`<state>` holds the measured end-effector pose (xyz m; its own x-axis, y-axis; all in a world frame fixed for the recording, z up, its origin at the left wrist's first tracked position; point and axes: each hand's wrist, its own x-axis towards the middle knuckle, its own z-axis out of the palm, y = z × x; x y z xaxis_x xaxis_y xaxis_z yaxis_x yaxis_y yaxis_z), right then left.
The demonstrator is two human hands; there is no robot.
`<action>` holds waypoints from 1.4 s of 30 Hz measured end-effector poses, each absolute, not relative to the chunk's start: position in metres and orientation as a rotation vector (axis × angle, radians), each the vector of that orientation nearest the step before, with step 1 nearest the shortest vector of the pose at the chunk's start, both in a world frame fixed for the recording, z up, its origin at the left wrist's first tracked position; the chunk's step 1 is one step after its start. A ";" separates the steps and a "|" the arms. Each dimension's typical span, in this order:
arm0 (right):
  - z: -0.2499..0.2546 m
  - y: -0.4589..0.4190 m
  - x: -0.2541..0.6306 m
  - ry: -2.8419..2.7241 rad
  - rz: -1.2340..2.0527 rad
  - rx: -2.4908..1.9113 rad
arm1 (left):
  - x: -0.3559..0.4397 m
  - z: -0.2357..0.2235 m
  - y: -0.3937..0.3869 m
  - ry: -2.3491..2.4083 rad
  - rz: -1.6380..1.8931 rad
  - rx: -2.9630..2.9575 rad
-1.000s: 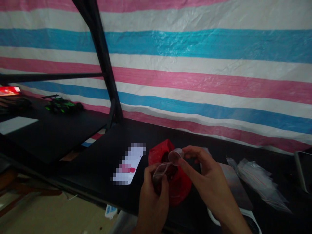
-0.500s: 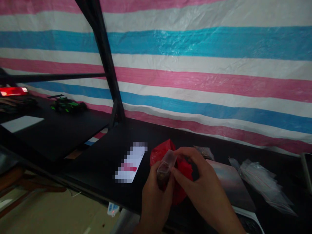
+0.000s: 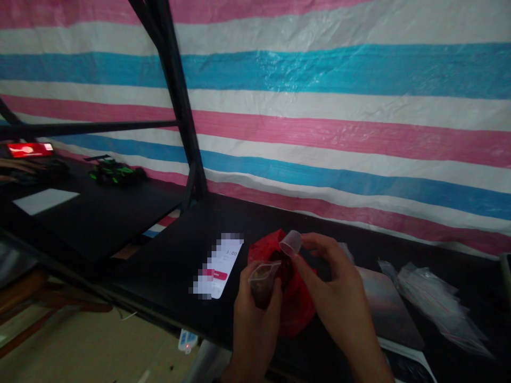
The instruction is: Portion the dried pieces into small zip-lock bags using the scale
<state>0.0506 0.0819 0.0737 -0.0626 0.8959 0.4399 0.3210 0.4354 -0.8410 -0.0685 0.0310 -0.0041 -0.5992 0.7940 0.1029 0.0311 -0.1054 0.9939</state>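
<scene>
My left hand [image 3: 255,324] is closed around a small clear zip bag [image 3: 262,287], its mouth spread apart and dark brown contents inside. Between thumb and fingers, my right hand [image 3: 333,282] pinches a small translucent plastic cup [image 3: 291,242], tilted on its side above a red plastic bag [image 3: 299,308]. The red bag stands open under both hands, and dark contents show within it. What exactly the contents are, I cannot make out.
A lit phone [image 3: 219,268] lies left of my hands. To the right are a flat scale-like device [image 3: 385,306] and a pile of clear zip bags [image 3: 435,300]. A green and black toy car [image 3: 115,171] sits on the left table beyond a black post [image 3: 179,106].
The cup has moved up and right, away from the zip bag's mouth, with my right hand. My left hand still holds the zip bag, now slightly lower.
</scene>
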 end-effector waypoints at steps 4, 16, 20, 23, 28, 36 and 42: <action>0.062 0.086 0.054 -1.837 0.772 -1.175 | -0.072 -0.004 0.032 1.591 1.847 0.897; 0.083 0.075 0.060 -1.696 1.008 -1.101 | -0.066 -0.012 0.020 1.586 1.708 1.208; 0.081 0.074 0.065 -1.699 1.050 -1.085 | -0.073 -0.023 0.016 1.570 1.706 1.260; 0.083 0.072 0.068 -1.677 0.933 -1.087 | -0.075 -0.027 0.016 1.563 1.708 1.274; 0.086 0.070 0.078 -1.681 0.914 -1.070 | -0.069 -0.020 0.016 1.535 1.741 1.393; 0.092 0.075 0.112 -1.600 0.950 -1.014 | -0.064 -0.016 0.013 1.632 1.751 1.487; 0.081 0.088 0.189 -1.333 0.796 -1.327 | -0.063 -0.005 0.006 1.617 1.906 1.672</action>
